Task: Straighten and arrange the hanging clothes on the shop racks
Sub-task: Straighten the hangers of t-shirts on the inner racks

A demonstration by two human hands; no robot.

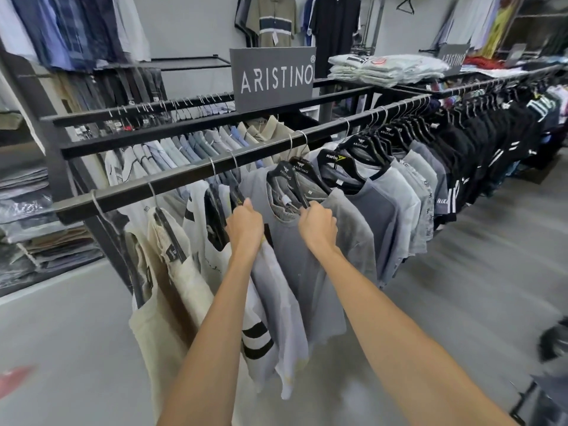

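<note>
Grey ARISTINO sign (272, 78), grey floor (76, 333)

matt black metal rail (190, 176), glossy black plastic hanger (338, 162), soft grey cloth T-shirt (295, 250)

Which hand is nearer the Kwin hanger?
Right. The right hand grips the grey shirt just below-left of the Kwin hanger; the left hand grips its other shoulder, farther left.

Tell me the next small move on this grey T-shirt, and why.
Probably tug both shoulders down evenly to seat the grey T-shirt on its black hanger: the left hand and right hand already grip its shoulders, and its collar looks bunched.
</note>
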